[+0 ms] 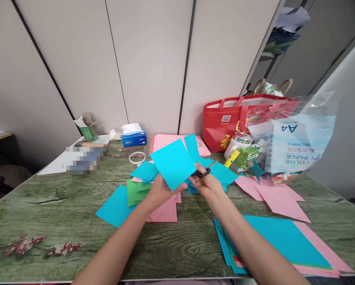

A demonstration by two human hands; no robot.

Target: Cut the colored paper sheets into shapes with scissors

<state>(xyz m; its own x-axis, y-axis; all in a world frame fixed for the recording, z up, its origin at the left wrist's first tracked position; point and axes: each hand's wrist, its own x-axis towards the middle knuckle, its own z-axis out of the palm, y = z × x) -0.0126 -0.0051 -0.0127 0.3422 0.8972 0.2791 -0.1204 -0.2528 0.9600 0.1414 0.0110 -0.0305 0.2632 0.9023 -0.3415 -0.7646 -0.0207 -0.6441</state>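
Above the table, my left hand (161, 194) is closed on a blue square sheet of paper (174, 163), which is tilted toward me and hides part of its fingers. My right hand (206, 183) is closed around black-handled scissors (201, 173), their blades pointing away to the upper right. A narrow blue paper strip (192, 147) stands up by the right fingertips; I cannot tell whether they pinch it. Under the hands lie blue paper pieces (118, 206), green paper pieces (133, 192) and pink paper pieces (165, 209), overlapping on the table.
Large colored sheets (278, 237) lie at front right, near pink squares (280, 200). Behind them stand a red bag (214, 130), a plastic paper packet (299, 146) and a yellow glue stick (231, 158). A tissue box (134, 138) and white tape roll (137, 158) sit at back left.
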